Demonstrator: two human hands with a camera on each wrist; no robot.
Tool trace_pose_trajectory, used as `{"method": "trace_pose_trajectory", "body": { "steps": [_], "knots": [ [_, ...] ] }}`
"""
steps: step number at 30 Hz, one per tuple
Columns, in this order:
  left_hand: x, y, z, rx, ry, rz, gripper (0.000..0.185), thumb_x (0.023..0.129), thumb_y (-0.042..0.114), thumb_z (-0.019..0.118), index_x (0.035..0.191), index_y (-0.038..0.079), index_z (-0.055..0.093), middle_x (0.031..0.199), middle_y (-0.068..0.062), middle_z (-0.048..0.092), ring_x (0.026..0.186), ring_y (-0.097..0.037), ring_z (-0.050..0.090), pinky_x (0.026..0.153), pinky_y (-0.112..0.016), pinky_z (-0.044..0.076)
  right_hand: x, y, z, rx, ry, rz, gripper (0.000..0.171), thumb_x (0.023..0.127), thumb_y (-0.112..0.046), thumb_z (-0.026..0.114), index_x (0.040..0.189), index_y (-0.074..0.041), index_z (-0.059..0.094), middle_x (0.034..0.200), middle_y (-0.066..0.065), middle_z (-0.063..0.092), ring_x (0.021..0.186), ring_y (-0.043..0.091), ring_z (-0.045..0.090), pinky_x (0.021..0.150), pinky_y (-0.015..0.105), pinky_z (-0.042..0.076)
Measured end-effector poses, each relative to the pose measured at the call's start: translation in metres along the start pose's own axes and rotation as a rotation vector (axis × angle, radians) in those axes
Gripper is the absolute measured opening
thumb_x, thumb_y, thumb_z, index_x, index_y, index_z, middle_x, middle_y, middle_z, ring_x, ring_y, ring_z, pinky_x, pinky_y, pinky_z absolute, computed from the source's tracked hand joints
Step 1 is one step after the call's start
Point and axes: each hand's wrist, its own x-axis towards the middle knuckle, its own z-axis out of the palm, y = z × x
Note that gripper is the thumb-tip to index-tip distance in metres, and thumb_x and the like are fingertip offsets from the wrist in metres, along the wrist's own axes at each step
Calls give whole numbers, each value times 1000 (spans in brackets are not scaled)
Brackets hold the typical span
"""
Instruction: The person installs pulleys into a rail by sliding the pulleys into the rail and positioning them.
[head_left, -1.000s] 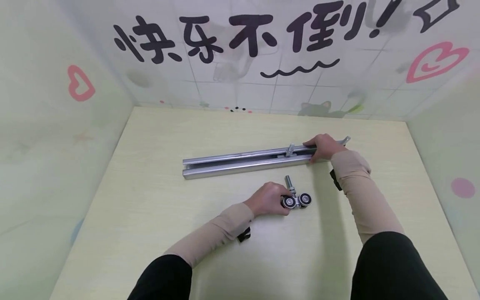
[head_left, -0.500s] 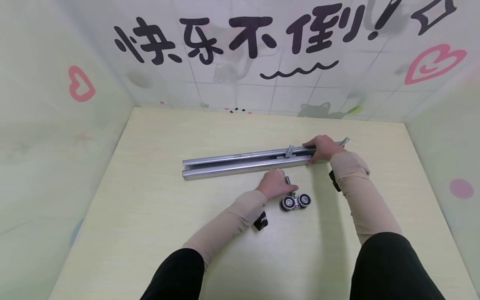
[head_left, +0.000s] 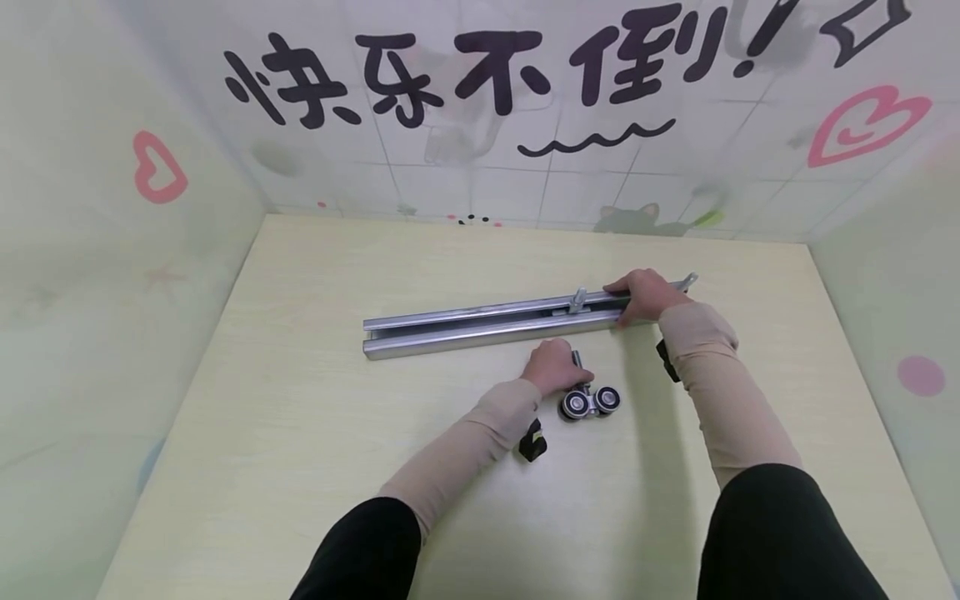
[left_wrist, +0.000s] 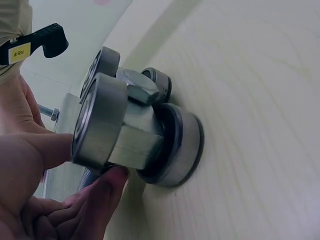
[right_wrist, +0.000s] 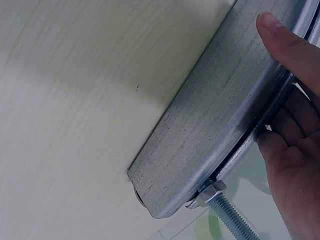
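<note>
A metal track rail (head_left: 450, 335) with an open slot lies slightly slanted on the table. My right hand (head_left: 647, 293) grips it near its right end, thumb and fingers over opposite sides. Two bolts stick up from the slot, one bolt (head_left: 578, 300) left of that hand and another bolt (right_wrist: 232, 217) at the rail's end. In front of the rail sits a roller trolley (head_left: 590, 403) with several bearing wheels (left_wrist: 102, 120) and a threaded stem. My left hand (head_left: 552, 367) pinches the stem; in the left wrist view its fingers partly hide the stem.
The pale wooden table (head_left: 315, 467) is bounded by a printed back wall (head_left: 480, 187) and two side walls. Black wrist camera mounts (head_left: 532, 442) hang under both forearms. The right arm casts a shadow over the table.
My left hand has moved from the trolley's wheels up and right to its stem, then only slightly. The trolley has barely moved. My right hand keeps its hold on the rail.
</note>
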Motion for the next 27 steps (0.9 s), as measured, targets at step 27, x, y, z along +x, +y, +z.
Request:
{"method": "trace_pose_trajectory", "body": {
  "steps": [27],
  "knots": [
    [-9, -7, -8, -26, 41, 110, 16, 68, 27, 74, 67, 12, 69, 57, 7, 62, 53, -5, 53, 52, -15, 41, 2, 1, 0, -14, 1, 9, 67, 58, -8, 81, 120, -1, 57, 121, 24, 54, 113, 41, 47, 98, 48, 35]
  ]
}}
